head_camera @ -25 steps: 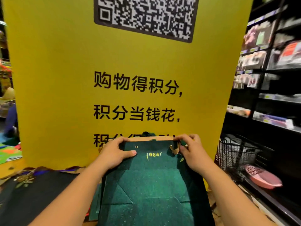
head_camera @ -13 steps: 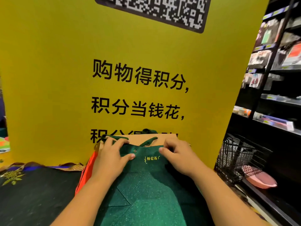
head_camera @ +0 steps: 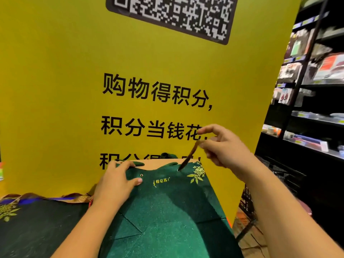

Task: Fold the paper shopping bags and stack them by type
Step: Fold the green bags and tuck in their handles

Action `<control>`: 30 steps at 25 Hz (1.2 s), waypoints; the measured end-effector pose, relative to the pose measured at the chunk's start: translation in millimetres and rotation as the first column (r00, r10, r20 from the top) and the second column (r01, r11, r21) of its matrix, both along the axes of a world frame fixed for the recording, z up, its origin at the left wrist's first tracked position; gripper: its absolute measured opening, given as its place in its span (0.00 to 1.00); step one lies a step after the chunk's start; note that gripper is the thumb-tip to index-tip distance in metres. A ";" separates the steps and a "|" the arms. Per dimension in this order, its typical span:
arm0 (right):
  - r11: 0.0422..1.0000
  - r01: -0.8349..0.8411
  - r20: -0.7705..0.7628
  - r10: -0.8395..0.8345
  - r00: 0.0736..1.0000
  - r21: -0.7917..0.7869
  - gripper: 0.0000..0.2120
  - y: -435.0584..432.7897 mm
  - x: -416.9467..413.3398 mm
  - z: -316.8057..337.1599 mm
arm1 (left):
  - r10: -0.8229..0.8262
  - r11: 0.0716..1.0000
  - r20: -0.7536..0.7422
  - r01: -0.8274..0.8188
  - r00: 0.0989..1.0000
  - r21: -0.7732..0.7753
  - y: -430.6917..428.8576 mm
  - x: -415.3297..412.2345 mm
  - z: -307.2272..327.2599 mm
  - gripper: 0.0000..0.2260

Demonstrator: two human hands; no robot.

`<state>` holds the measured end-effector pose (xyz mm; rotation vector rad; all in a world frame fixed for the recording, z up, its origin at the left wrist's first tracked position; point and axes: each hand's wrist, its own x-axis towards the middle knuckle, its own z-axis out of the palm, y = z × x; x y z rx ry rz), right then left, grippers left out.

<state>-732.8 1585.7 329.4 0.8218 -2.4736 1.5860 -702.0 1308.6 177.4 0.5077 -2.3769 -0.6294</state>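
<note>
A dark bag [head_camera: 37, 229] lies flattened at the near left. Beside it the left hand [head_camera: 115, 181] presses on the far left corner of the green paper bag [head_camera: 167, 211], its grip slack, fingers straight, holding nothing. The bag lies flat in the middle, just in front of the yellow sign [head_camera: 55, 90]. Further right, the right hand [head_camera: 223, 146] has its grip pinched on the brown handle [head_camera: 189, 157], raised from the bag's far edge.

The lowest line of text on the yellow sign [head_camera: 55, 90] was half hidden behind the green bag [head_camera: 167, 211] and the left hand [head_camera: 115, 185]. The upper end of the brown handle [head_camera: 189, 157] was hidden inside the fingers of the right hand [head_camera: 225, 146]. Goods on the shelves [head_camera: 316, 71], to the right of that hand, were blurred.
</note>
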 end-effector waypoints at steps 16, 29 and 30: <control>0.669 -0.648 -0.286 0.581 0.762 -0.364 0.19 -60.3 46.3 76.1 | 0.028 0.998 0.226 -0.038 0.974 0.042 10.0 8.4 5.9 0.23; 0.904 -0.082 -0.239 0.197 0.951 0.419 0.10 -130.6 -40.7 -107.9 | 0.001 0.987 0.042 0.006 0.999 -0.159 6.2 -1.4 -14.9 0.17; 0.924 -0.109 -0.239 0.206 0.949 0.366 0.10 -131.2 -41.7 -114.7 | 0.008 0.984 0.034 -0.002 0.999 -0.178 6.4 -1.8 -16.7 0.17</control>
